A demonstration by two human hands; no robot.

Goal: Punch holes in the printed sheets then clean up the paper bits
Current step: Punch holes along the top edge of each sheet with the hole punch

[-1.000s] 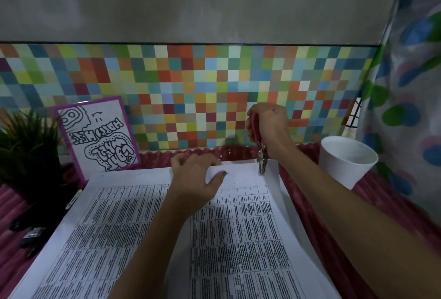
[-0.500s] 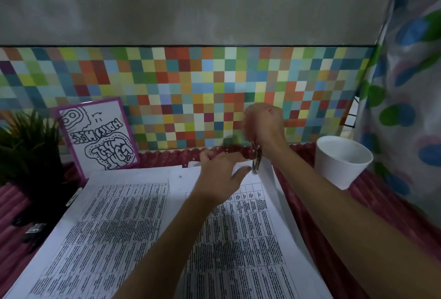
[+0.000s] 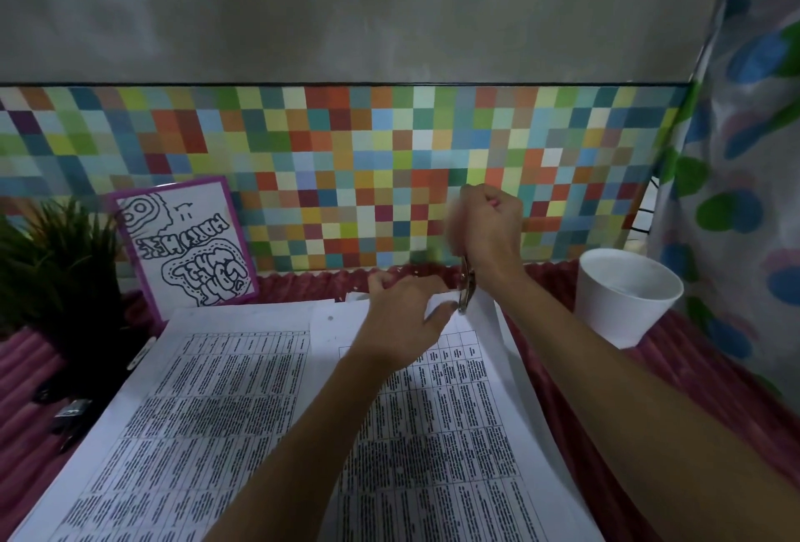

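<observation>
Two stacks of printed sheets lie side by side; the left stack is flat, and the right sheet has one punched hole near its top left corner. My right hand grips a small metal hole punch whose jaws sit over the right sheet's top edge. My left hand rests on that top edge just left of the punch, fingers bent over the paper.
A white foam cup stands at the right on the pink ribbed cloth. A purple-framed drawing leans on the tiled wall. A dark plant and small dark clips sit at the left.
My left hand slid right along the sheet's top edge toward the punch. My right hand with the punch shifted slightly left and stays over the edge.
</observation>
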